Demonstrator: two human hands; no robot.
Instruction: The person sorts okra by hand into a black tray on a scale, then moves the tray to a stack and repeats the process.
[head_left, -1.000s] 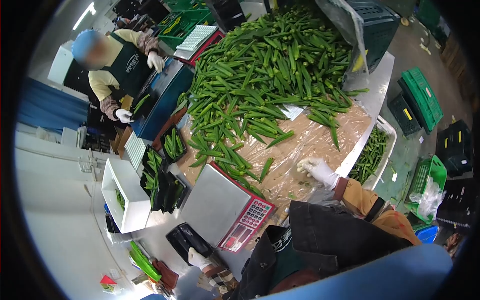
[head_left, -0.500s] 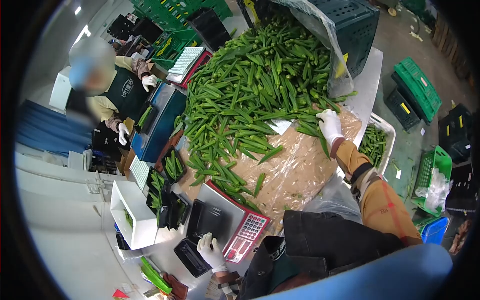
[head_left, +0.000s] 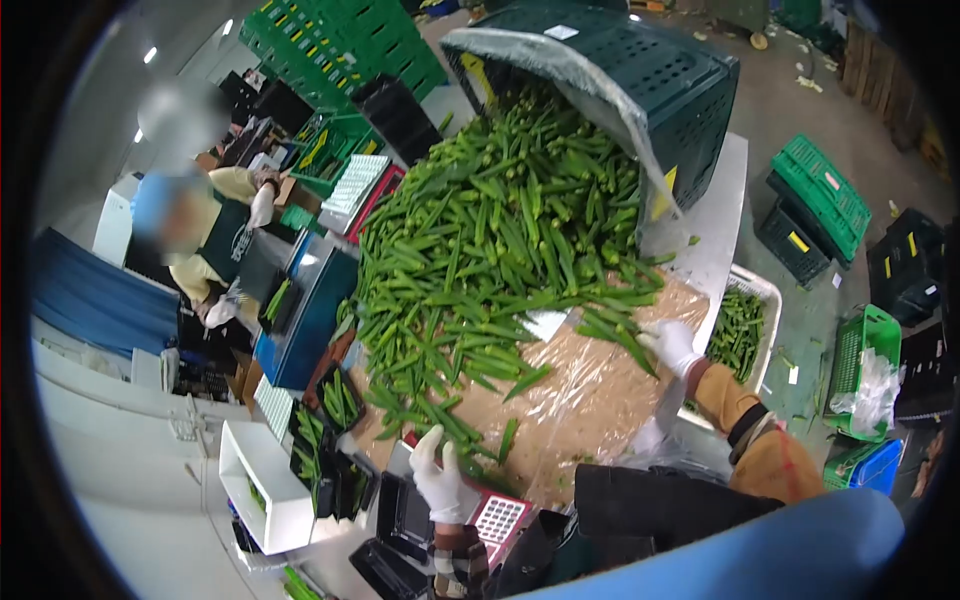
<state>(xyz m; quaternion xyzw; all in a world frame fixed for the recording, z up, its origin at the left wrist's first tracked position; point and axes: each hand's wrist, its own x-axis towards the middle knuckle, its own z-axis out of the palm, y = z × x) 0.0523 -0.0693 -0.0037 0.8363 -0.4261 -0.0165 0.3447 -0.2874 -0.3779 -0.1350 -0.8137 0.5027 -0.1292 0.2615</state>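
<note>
My left hand [head_left: 440, 478], white-gloved, is raised over the edge of the red scale [head_left: 500, 520] beside a black tray [head_left: 403, 515]. Its fingers are spread with nothing visible between them. On the brown plastic-covered surface [head_left: 570, 420], my right hand [head_left: 672, 347], also gloved, reaches from the right. Its fingers are extended, with the tips beside a few okra pods [head_left: 622, 332] at the edge of the large okra heap [head_left: 500, 220]; contact is unclear.
A tipped dark crate [head_left: 690, 100] with a plastic liner stands behind the heap. Filled trays [head_left: 340, 400] and a white box [head_left: 265, 485] lie left. A white basket [head_left: 765, 290] of okra sits right. Another person [head_left: 215, 235] works at the upper left.
The view has shifted. My left hand has moved from the lower black tray up toward the heap's near edge. Relative to the okra, my right hand has drawn back slightly.
</note>
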